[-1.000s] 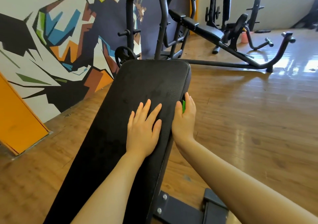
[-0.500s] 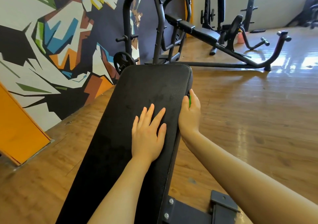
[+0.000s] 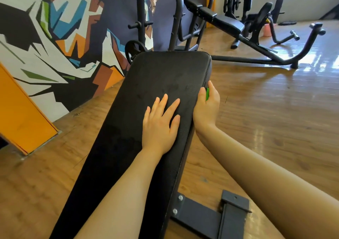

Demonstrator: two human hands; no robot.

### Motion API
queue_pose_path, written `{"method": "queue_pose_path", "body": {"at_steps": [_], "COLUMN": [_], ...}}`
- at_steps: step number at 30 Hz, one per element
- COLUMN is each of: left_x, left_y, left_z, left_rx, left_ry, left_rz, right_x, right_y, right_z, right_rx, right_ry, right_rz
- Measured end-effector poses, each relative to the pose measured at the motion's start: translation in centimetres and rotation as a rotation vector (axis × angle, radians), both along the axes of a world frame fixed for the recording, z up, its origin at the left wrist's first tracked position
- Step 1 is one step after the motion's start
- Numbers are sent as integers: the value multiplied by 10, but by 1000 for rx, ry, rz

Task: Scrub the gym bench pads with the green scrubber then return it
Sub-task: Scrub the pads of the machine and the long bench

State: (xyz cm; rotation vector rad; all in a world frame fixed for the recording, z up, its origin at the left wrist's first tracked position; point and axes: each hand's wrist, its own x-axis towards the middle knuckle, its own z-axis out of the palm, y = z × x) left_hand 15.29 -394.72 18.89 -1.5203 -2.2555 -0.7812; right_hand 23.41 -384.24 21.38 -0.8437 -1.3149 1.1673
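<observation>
Scrubber: green scrubber [image 3: 207,94] showed only as a thin strip between the thumb and fingers of the right hand [image 3: 207,108], pressed to the right side edge of the bench pad [image 3: 146,84].
Right hand: curled round the scrubber and wrapped over the pad's side, thumb on the top surface and fingers down the outer face; this grip likely let the scrubber bear flat against the narrow side wall.
Left hand: left hand [image 3: 159,125] lay flat on the pad's top just beside the right, fingers straight and slightly spread, holding nothing; it seemed placed there to steady the pad and take body weight during the lean.
Pad: long, black and sloping away from the camera, its far end near the upright rack [image 3: 174,18]; faint dull patches marked the top surface.
Step in hand: judged to be the scrubbing of the pad's right edge, with the return of the scrubber not yet begun.
Surroundings: wooden floor [image 3: 275,119], painted mural wall [image 3: 55,37] to the left, another bench [image 3: 223,21] farther back.
Return spot: not visible from this view.
</observation>
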Motion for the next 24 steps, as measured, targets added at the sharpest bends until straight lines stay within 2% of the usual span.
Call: {"method": "queue_pose_path", "body": {"at_steps": [16,24], "left_x": [1,-1], "left_y": [2,2], "left_z": [0,-2], "left_rx": [-17,5], "left_ry": [20,16], "left_rz": [38,14], "right_x": [16,2], "right_y": [-46,-12], "right_z": [-36,-5], "right_rx": [0,-67], "right_ry": [-3,44], "right_rz": [89,20]}}
